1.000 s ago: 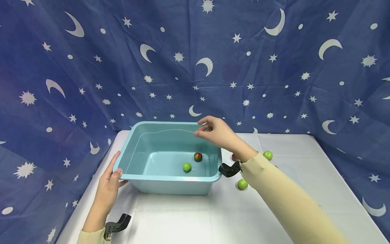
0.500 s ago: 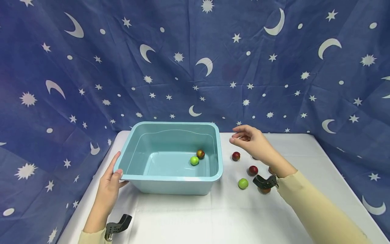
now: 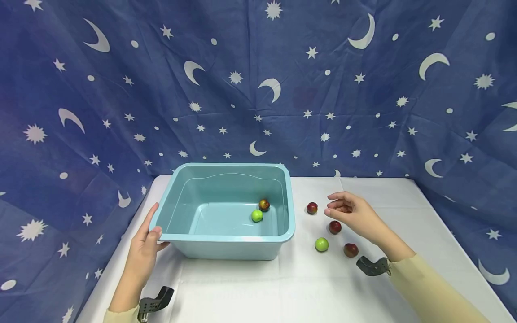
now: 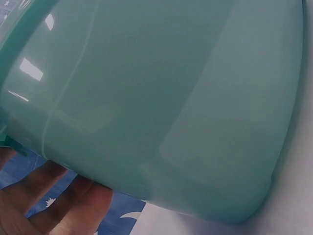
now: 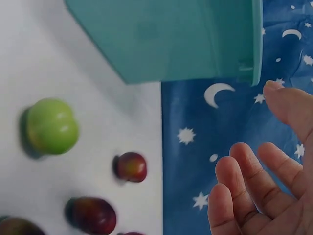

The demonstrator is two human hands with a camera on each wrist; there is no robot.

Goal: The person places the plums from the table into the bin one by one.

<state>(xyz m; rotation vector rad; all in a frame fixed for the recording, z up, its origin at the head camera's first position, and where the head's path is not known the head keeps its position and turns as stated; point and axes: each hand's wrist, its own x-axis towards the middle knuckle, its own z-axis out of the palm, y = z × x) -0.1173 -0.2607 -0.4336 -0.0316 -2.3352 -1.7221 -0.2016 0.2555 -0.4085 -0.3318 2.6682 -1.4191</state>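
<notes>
My left hand point(image 3: 142, 251) grips the near left corner of a light blue plastic basin point(image 3: 230, 239), thumb over the rim and fingers along the outside wall. Inside, towards the right end, lie a green plum point(image 3: 256, 216) and a reddish-brown plum point(image 3: 264, 205), close together. Right of the basin my right hand point(image 3: 357, 217) hovers over the table with loosely bent fingers, holding nothing. Near it are dark red plums point(image 3: 335, 227) point(image 5: 94, 215), another red plum point(image 3: 312, 207), a brownish-red plum point(image 3: 351, 250) and a green plum point(image 3: 321, 244). The hand may hide more fruit behind it.
A white cloth covers the table point(image 3: 226, 287). A dark blue curtain point(image 3: 258, 89) with moons and stars hangs behind and at both sides. Each wrist carries a black camera mount, such as the right mount point(image 3: 372, 266).
My right hand has moved from above the basin to the right and lower, over the table. The green plum in the basin has rolled right, closer to the reddish-brown one. My left hand stays put.
</notes>
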